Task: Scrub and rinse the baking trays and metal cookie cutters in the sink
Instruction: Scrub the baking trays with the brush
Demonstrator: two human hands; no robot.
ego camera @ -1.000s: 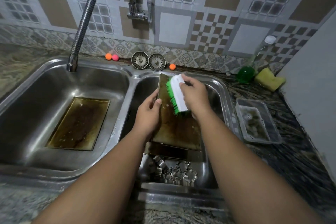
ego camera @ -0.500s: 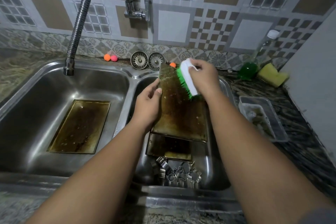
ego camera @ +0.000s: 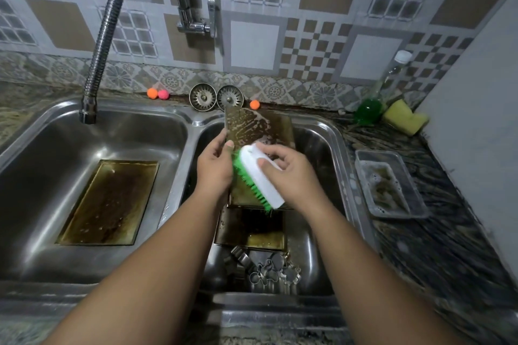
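While we looked down over the double sink [ego camera: 193, 120], a ribbed metal hose [ego camera: 106, 36] hung in the upper left of the frame, its nozzle above the left basin. On that basin's floor, left of centre, a browned baking tray [ego camera: 109, 202] lay flat and wet. Along the back ledge at upper middle, an orange ball [ego camera: 152, 93] touched a pink ball [ego camera: 163, 94], two metal strainers [ego camera: 202, 96] leaned against the tiled wall just right of them, and a second orange ball [ego camera: 254, 104] sat beside those.

At the centre of the frame our left hand [ego camera: 214, 168] gripped the left edge of a second tray [ego camera: 258, 126], thumb on its face. We held it tilted up over the right basin, its far edge near the back rim and suds streaking its upper part. Our right hand [ego camera: 291, 173], just beside the left, was wrapped round a white brush [ego camera: 260, 176] whose green bristles pressed on the tray's lower half.

Beneath that, a third tray [ego camera: 252, 230] lay in the right basin. Lower in the frame a heap of metal cookie cutters [ego camera: 269, 272] sat on the basin floor. On the counter at right stood a clear plastic container [ego camera: 389, 185] of sudsy water. At upper right a bottle [ego camera: 370, 109] of green liquid stood beside a yellow sponge [ego camera: 405, 116].
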